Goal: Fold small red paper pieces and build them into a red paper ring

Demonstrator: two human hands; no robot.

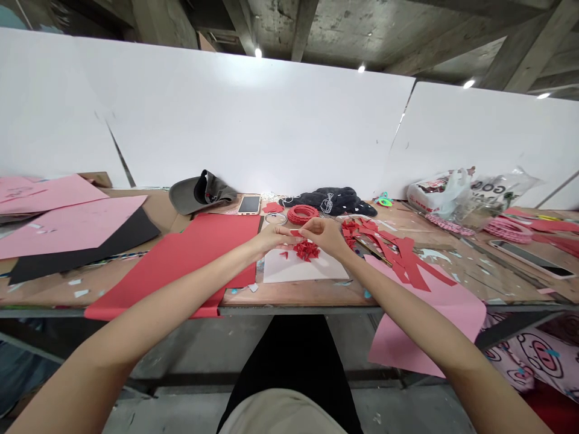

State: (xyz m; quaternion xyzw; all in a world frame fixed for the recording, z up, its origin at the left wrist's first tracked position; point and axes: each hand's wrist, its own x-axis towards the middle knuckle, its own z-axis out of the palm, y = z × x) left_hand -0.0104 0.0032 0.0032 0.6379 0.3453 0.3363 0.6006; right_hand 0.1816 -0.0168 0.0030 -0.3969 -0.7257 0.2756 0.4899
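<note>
My left hand (272,236) and my right hand (324,234) meet over the middle of the table. Their fingertips are pinched together on a small piece of red paper (296,232), partly covered by the fingers. Just below lies a pile of small folded red paper pieces (307,251) on a white sheet (283,272). A coiled ring of folded red paper (302,213) sits behind my hands. Beside my right hand are more red pieces and cut red paper strips (409,262).
Large red paper (235,247) lies left, with a phone (249,205) and grey cap (187,194) behind. Dark cloth (348,200) rests against the white partition (289,120). Pink paper (429,319) hangs over the front edge. Plastic bags (441,193) and another phone (534,259) lie right.
</note>
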